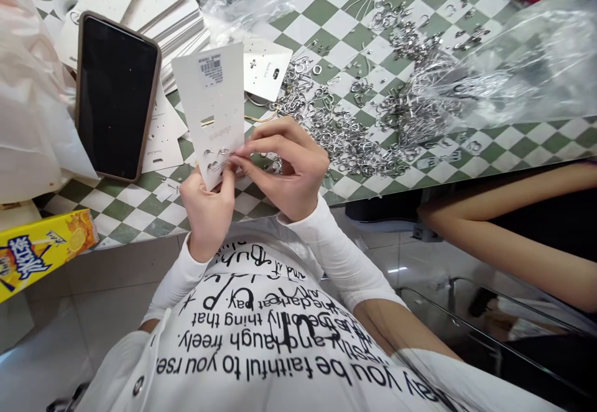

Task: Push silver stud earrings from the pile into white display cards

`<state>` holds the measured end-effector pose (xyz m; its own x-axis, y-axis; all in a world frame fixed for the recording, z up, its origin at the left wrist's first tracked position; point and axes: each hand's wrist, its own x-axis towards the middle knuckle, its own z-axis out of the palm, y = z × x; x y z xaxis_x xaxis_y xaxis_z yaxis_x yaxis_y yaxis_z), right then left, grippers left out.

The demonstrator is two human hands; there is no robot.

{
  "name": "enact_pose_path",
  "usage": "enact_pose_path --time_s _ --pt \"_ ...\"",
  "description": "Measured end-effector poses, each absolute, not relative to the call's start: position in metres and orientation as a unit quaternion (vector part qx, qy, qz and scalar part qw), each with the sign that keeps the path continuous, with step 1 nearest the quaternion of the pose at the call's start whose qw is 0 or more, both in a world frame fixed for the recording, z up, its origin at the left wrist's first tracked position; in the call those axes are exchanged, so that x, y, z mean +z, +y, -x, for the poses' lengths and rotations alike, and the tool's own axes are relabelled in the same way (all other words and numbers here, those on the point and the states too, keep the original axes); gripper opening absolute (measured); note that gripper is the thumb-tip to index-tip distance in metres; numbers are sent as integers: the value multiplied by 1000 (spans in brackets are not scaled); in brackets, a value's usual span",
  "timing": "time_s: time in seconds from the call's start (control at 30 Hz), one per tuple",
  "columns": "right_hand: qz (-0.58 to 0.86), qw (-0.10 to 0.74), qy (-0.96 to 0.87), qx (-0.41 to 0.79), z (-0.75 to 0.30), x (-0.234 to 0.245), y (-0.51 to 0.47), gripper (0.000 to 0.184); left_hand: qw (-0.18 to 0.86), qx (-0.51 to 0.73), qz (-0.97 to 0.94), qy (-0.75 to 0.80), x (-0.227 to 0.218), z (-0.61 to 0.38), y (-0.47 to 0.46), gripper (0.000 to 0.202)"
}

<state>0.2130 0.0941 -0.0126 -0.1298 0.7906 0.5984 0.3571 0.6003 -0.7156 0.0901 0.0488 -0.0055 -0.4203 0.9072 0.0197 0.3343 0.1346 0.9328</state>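
White earring card (212, 107) upright, slightly tilted, lower edge clamped between left hand (205, 216) thumb and fingers (227, 182). Right hand (286, 169): fingers (254, 162) pinched together on a small silver earring (224, 151) at the card's face, touching the card. Loose silver earring parts (345, 132) heaped just beside right hand on green-and-white checkered surface (140, 210).

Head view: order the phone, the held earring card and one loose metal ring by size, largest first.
Phone and white earring card look alike, card nearer the camera, so unranked; the metal ring is smallest.
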Motion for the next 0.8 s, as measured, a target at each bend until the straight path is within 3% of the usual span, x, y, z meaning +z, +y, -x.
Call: enact_pose_path --time_s 0.4,0.8 --pt "352 515 -764 166 -210 -12 92 11 374 497 -417 663 -4 -88 48 29" --pt "335 532 -771 103 -211 -12 89 19 422 513 -418 620 -5 -81 47 23"
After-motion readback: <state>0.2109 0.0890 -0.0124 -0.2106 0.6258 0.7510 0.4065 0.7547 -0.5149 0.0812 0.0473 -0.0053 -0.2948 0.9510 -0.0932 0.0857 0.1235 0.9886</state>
